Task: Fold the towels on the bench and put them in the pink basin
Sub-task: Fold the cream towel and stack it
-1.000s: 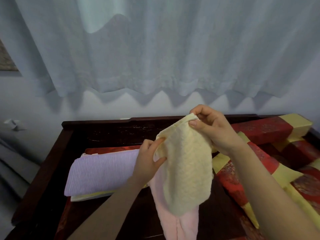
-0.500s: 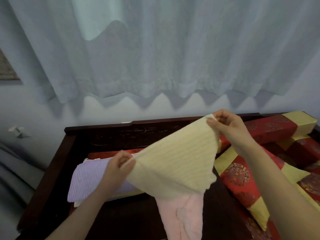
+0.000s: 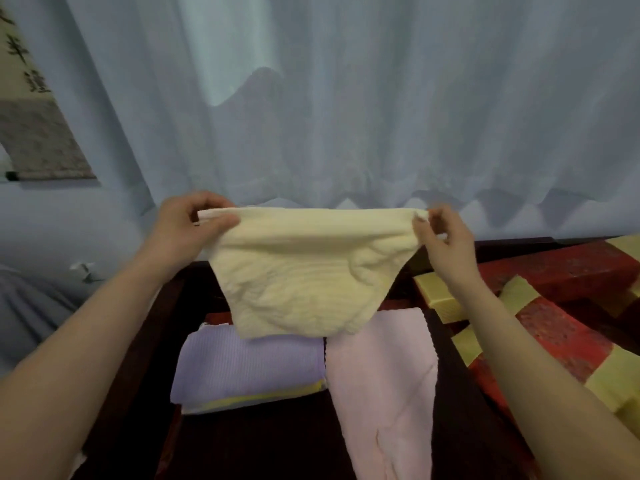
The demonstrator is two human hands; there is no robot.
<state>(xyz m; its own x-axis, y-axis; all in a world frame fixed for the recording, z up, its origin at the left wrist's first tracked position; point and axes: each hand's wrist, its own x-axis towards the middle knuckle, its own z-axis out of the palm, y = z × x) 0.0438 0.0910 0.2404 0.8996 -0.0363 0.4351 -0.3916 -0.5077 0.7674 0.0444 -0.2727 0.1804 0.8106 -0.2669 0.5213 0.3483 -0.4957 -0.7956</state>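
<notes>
**Yellow towel pulled wide between my hands**

My hands have drawn apart and risen since a moment ago, so the yellow towel that hung at a slant now spans level between them. Nearest me, the dark wooden bench carries a pink towel lying lengthwise and unfolded, its near end running out of view. Just beside it on my left, a folded purple towel sits on a yellow-edged towel. Above these I hold the yellow towel in the air, clear of the bench. My left hand pinches its upper left corner between thumb and fingers. My right hand pinches the upper right corner, the other fingers loosely curled. The cloth sags in the middle and hides the far ends of the towels below. To my right lie red and yellow cushions. Behind them a pale curtain hangs, with a scroll at far left.
</notes>
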